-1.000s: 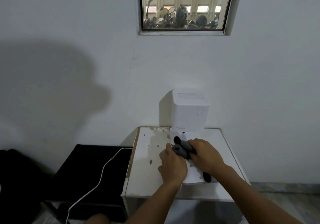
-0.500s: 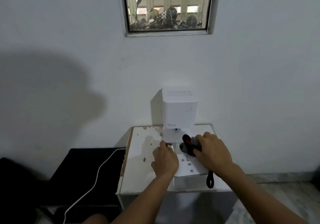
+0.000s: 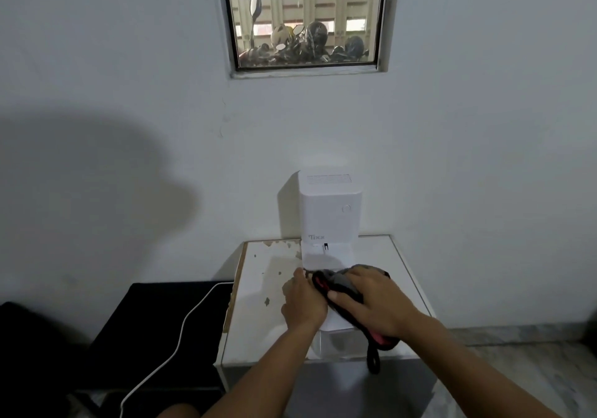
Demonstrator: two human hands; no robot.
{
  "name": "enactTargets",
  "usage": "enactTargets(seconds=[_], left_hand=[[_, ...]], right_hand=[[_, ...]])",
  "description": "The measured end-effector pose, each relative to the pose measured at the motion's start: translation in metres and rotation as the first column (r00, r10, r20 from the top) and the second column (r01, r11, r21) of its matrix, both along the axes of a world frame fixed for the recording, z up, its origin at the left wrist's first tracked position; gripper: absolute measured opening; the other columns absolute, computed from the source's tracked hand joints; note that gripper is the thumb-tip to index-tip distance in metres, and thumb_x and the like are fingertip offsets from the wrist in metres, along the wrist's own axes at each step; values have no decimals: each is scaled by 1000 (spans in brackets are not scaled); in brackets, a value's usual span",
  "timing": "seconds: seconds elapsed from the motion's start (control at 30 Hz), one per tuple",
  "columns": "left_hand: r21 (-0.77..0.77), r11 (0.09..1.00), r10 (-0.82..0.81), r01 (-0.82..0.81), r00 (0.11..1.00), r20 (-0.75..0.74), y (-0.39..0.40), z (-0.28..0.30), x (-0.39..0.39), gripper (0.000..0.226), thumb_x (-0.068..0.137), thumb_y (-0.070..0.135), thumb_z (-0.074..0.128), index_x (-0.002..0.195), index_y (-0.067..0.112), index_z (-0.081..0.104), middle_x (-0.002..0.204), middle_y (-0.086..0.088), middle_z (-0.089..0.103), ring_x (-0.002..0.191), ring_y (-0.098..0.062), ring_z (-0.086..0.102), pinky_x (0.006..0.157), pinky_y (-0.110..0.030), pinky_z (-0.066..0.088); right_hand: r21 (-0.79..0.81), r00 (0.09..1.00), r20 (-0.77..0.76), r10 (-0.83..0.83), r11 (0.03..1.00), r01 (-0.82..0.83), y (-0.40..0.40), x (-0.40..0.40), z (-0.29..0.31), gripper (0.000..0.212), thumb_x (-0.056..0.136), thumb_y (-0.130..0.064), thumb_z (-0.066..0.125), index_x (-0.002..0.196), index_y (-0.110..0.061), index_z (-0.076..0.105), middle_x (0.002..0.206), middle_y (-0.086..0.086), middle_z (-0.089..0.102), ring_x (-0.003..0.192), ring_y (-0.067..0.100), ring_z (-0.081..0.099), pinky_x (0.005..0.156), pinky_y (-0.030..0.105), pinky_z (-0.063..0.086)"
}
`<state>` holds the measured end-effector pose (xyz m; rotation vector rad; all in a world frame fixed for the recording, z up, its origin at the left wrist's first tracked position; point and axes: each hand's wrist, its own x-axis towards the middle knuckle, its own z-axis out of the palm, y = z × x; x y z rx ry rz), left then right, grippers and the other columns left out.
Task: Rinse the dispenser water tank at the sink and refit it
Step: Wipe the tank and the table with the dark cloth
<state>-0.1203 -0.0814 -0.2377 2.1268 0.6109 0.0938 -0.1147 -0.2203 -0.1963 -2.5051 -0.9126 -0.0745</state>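
Observation:
A white dispenser [image 3: 329,211] stands upright at the back of a small white table [image 3: 265,288], against the wall. In front of it lies its low base with a white lid [image 3: 336,322] over a clear tank [image 3: 339,345]. My right hand [image 3: 374,304] presses a grey, red and black cloth [image 3: 342,280] onto the lid; the cloth's black loop [image 3: 373,361] hangs over the table's front edge. My left hand [image 3: 302,301] rests on the lid's left side, fingers curled against it.
The table top has chipped paint [image 3: 267,301] on its left half. A black box or case [image 3: 155,327] sits left of the table, lower down, with a white cable [image 3: 181,330] lying across it. A window [image 3: 305,17] is high in the wall.
My right hand has slid the cloth across the lid, first right and then back toward the middle. The left hand stays at the lid's left side. The camera view has shifted a little.

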Motion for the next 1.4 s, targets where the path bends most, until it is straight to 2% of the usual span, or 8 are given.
enactTargets(seconds=[0.33, 0.43, 0.53, 0.63, 0.77, 0.93, 1.17, 1.4], left_hand=[[71, 980, -184, 188, 981, -61, 16, -3, 4, 34, 101, 26, 32, 113, 15, 62, 121, -8, 63, 114, -27, 55, 102, -45, 43], [-37, 962, -274, 271, 957, -100, 32, -1, 9, 38, 103, 33, 32, 119, 19, 64, 124, -6, 64, 112, -24, 58, 102, -38, 44], [-334, 904, -321, 268, 940, -115, 44, 7, 12, 29, 99, 43, 44, 106, 28, 68, 115, -1, 67, 94, -10, 61, 76, -21, 50], [-393, 876, -367, 280, 915, -167, 55, 14, 15, 18, 96, 45, 49, 97, 36, 64, 123, 1, 65, 88, 0, 55, 64, -13, 41], [-338, 878, -410, 340, 898, -160, 64, 11, 18, 52, 98, 44, 49, 146, 30, 38, 151, 0, 40, 134, -18, 42, 96, -16, 30], [-189, 895, -439, 405, 875, -203, 64, 9, 9, 64, 102, 26, 43, 155, 18, 7, 160, -6, 24, 145, -23, 28, 113, -28, 25], [-162, 929, -362, 334, 912, -194, 65, -3, 3, 51, 103, 46, 22, 152, 31, 27, 157, -2, 33, 143, -23, 32, 119, -45, 24], [-7, 950, -303, 312, 918, -256, 62, -9, -8, 55, 101, 53, 21, 151, 31, 27, 156, -4, 32, 143, -29, 30, 118, -49, 22]], right_hand=[[67, 979, -120, 163, 985, -156, -13, 16, -2, 17, 81, -26, 55, 74, -12, 62, 77, 1, 64, 80, 12, 55, 83, 30, 44], [50, 993, 4, 118, 992, -118, -2, 15, -12, 24, 81, -39, 57, 92, -24, 73, 99, -8, 70, 96, 10, 58, 92, 27, 39], [-31, 991, 76, 111, 994, -109, 10, 4, -25, 40, 82, -58, 47, 113, -39, 65, 127, -18, 58, 120, 6, 46, 92, 22, 25], [-81, 989, 30, 145, 987, -142, 10, -1, -32, 48, 82, -67, 39, 122, -46, 55, 145, -20, 42, 137, 4, 27, 102, 27, 13], [-61, 986, -85, 145, 987, -150, 10, 7, -23, 39, 87, -58, 44, 122, -47, 54, 149, -16, 39, 140, 5, 24, 111, 36, 12], [-105, 997, -77, -4, 994, -4, 36, 12, -21, 33, 88, -51, 44, 110, -30, 56, 114, -11, 63, 105, 13, 58, 102, 41, 35], [-81, 970, -132, -206, 977, 196, 61, 32, -27, 26, 90, -47, 44, 93, -21, 47, 95, 5, 69, 89, 26, 63, 87, 38, 38], [207, 942, -144, -304, 922, 329, 67, 37, -28, 12, 87, -29, 53, 95, -20, 53, 83, 3, 68, 74, 23, 63, 67, 30, 48]])
